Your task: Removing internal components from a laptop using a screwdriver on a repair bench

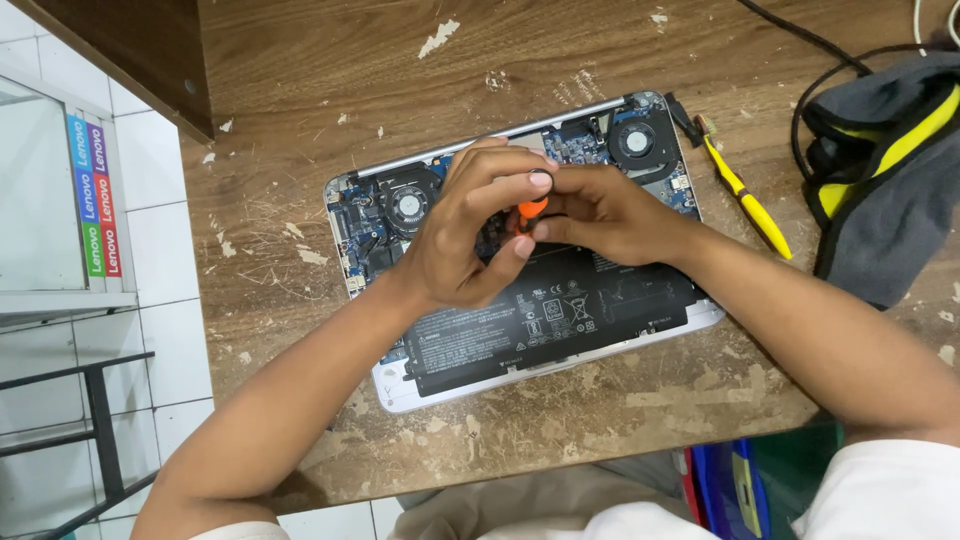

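- Screwdriver (531,209) with an orange handle, seen from the head view: upright over the middle of the opened laptop (520,290), only the handle top showing between the fingers.
- Left hand (470,235) curled over the laptop's middle, thumb and fingertips closed round the orange handle from the left.
- Right hand (600,215) closed against the handle from the right, fingers touching those of the left hand.
- Likely light, stiff and slim; smooth handle, so probably apt to slip or wander off a small screw; best held near the top between thumb and fingertips, as now.
- Laptop lying bottom-up, cover off, in the middle of the worn wooden surface (400,80); bare boards and thin parts inside look fragile, better steadied by the outer frame.
- Black battery (560,310) filling the near half of the laptop; one round fan (408,205) at the far left of it, another fan (637,140) at the far right.
- Yellow-handled tool (745,200) just right of the laptop, apart from both hands.
- Grey and yellow cloth bag (885,170) further right of the laptop, cut off by the frame edge.
- Hidden: screwdriver shaft and tip, and whatever lies under them, covered by both hands; cannot tell which screw or part is touched.
- Both forearms cross the laptop's near edge and cover part of it.
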